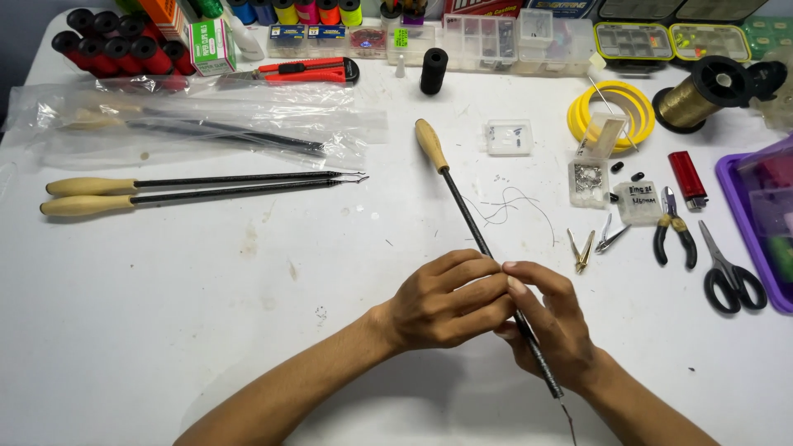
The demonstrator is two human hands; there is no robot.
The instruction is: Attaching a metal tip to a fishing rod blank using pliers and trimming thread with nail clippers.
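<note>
Our left hand (446, 301) and right hand (549, 322) meet low at centre, fingertips touching. Both curl closed in a pinch, forearms angling in from below.

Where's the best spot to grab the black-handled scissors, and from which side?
Probably the black finger loops of the scissors, coming from the near table edge: the loops point toward the person and the closed blades point away. They lie flat, apart from the pliers beside them.

A green-and-white carton (211, 45) stands at the table's far left, above a clear plastic bag (198, 124).
</note>
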